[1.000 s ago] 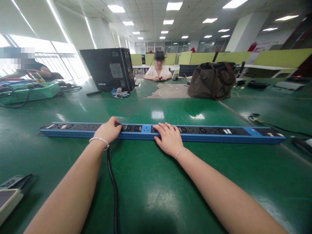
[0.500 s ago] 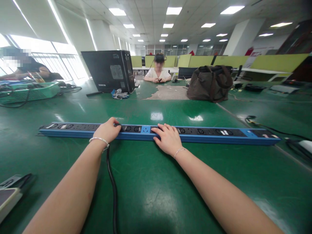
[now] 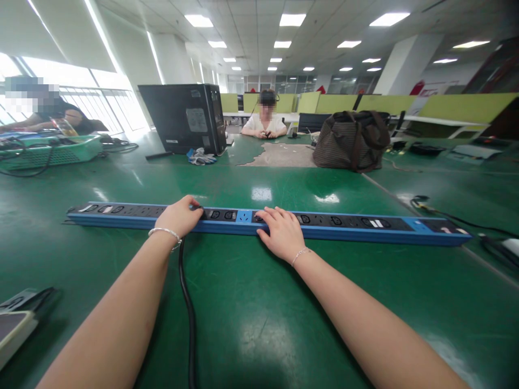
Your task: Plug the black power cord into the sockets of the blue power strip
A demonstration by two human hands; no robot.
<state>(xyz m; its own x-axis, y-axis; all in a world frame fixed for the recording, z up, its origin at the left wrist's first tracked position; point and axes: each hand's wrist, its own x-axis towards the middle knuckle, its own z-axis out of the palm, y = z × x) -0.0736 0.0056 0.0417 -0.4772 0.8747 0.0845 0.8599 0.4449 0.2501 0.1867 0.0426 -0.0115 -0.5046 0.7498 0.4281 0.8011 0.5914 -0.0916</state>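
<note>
A long blue power strip (image 3: 348, 233) with black socket panels lies across the green table in front of me. My left hand (image 3: 178, 216) is closed at the strip's top, left of the middle, with finger and thumb on a black plug (image 3: 198, 210) that is mostly hidden. A thick black cable (image 3: 188, 302) comes out below that wrist and runs toward me. My right hand (image 3: 280, 231) spans the strip just right of its blue middle socket (image 3: 244, 216). Its thumb presses the near side and its fingers lie over the top to the far edge.
A black computer case (image 3: 182, 119), gloves (image 3: 201, 156) and a brown bag (image 3: 348, 141) stand farther back. Left is a green basket (image 3: 68, 151); cables (image 3: 458, 213) lie at right. A pale-edged device (image 3: 16, 335) sits near left. Two other people sit beyond.
The view has shifted very slightly. Both hands keep their places on the strip, with no clear movement of the plug.
</note>
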